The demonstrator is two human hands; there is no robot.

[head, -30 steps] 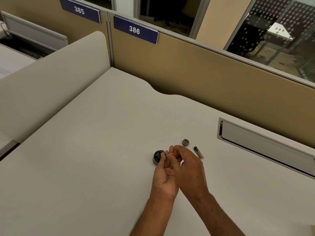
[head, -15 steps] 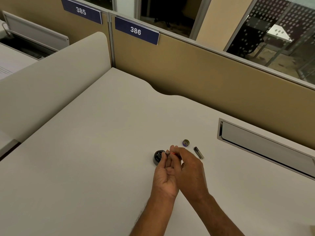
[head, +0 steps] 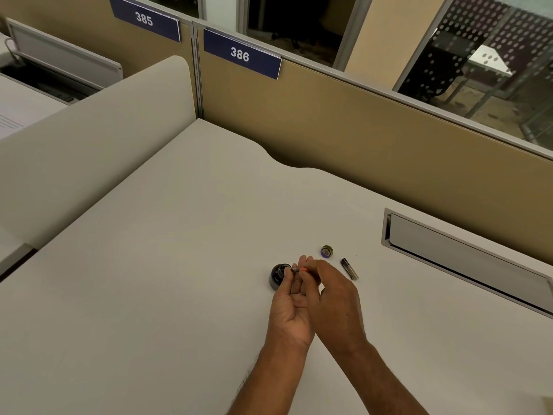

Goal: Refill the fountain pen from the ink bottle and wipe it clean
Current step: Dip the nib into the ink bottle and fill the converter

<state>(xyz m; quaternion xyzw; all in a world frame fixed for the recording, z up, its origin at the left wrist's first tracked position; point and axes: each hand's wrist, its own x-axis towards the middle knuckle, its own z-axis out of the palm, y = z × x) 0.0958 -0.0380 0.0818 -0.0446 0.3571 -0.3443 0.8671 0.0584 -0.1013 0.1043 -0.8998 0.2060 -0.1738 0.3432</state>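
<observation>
A small dark ink bottle (head: 277, 275) stands open on the pale desk (head: 167, 265), partly hidden by my fingers. My left hand (head: 288, 307) and my right hand (head: 335, 298) meet just right of the bottle, both pinching a thin pen part (head: 297, 269) with a dark tip and an orange-red section. Its tip points at the bottle's mouth. The bottle's round cap (head: 326, 251) lies upside down behind my right hand. A dark pen barrel (head: 349, 268) lies on the desk to the right of the cap.
A tan partition (head: 374, 139) with signs 385 and 386 runs along the far edge of the desk. A cream divider (head: 89, 139) bounds the left side. A grey recessed cable tray (head: 466, 262) sits in the desk at right.
Both hands stay together by the bottle, holding the pen part; the fingers have shifted only slightly. The view has tilted a little.
</observation>
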